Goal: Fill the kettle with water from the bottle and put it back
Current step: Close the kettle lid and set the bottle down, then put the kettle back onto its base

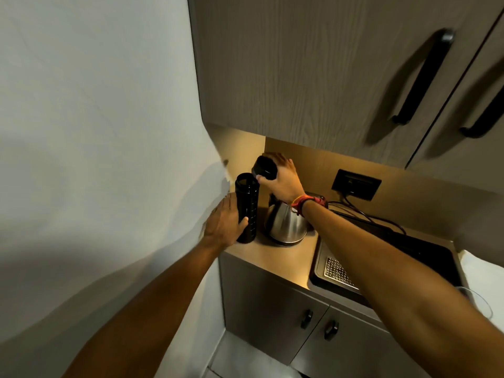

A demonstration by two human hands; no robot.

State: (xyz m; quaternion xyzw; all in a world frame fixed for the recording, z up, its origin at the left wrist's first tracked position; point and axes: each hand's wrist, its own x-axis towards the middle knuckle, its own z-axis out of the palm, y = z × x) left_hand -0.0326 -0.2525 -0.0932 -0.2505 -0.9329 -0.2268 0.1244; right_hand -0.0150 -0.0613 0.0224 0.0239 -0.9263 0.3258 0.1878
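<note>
A tall black bottle point(247, 207) stands upright at the left end of the counter, its mouth uncovered. My left hand point(224, 223) wraps around its lower body. My right hand point(283, 178) holds the black bottle cap point(265, 168) just above and to the right of the bottle's mouth. A steel kettle point(286, 223) sits on its dark base right beside the bottle; my right wrist hides its top and handle.
A wooden counter point(281, 257) carries a dark sink point(381, 257) with a metal drain grid on the right. A black wall socket point(356, 184) with cables sits behind the kettle. Wall cabinets with black handles point(420, 77) hang overhead, and the left wall is close.
</note>
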